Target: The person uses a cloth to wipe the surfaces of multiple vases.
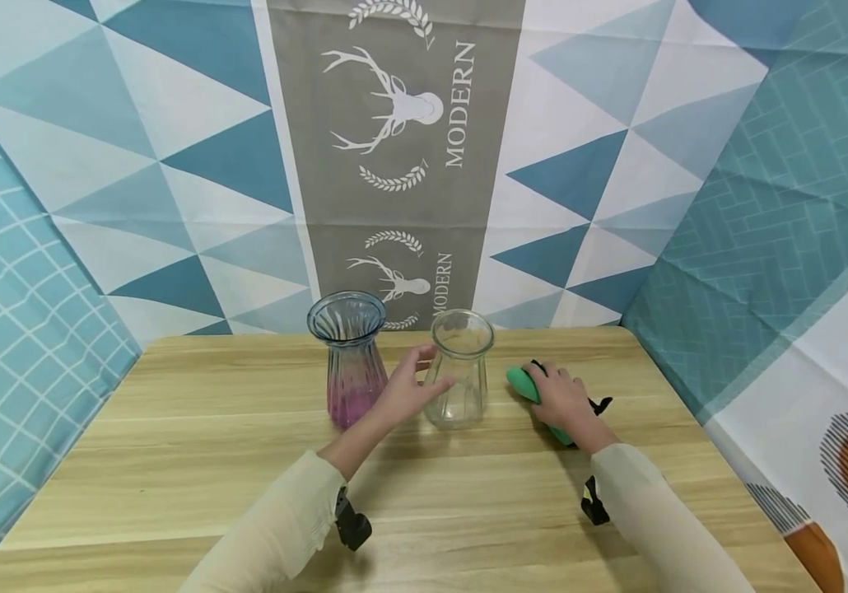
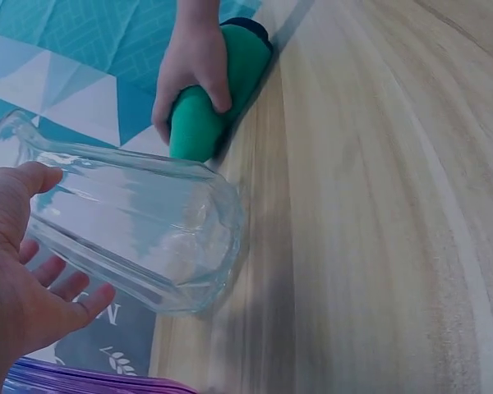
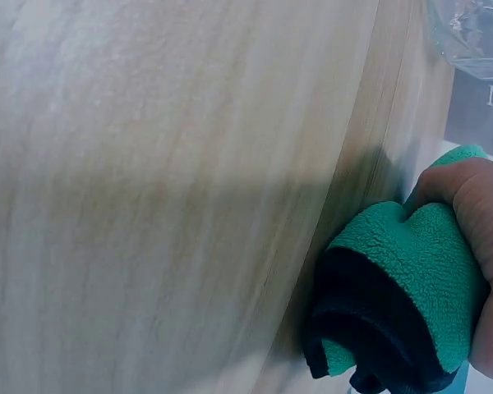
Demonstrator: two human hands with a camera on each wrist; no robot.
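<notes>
A clear glass vase (image 1: 466, 395) with a flared rim stands upright on the table. My left hand (image 1: 407, 389) is at its left side, thumb across the front and fingers spread by the far side; in the left wrist view the thumb (image 2: 41, 176) overlaps the glass near its neck. My right hand (image 1: 562, 398) grips a green towel (image 1: 522, 382) with black edging, bundled into a roll on the table. The right wrist view shows the fuzzy towel (image 3: 411, 271) bulging out beside the palm, its black-trimmed end toward the camera.
A ribbed vase (image 1: 356, 371), blue at the rim and pink at the base, stands just left of my left hand. Behind the wooden table (image 1: 194, 461) hangs a patterned cloth (image 1: 402, 198). Black wrist devices (image 1: 352, 523) hang under both sleeves.
</notes>
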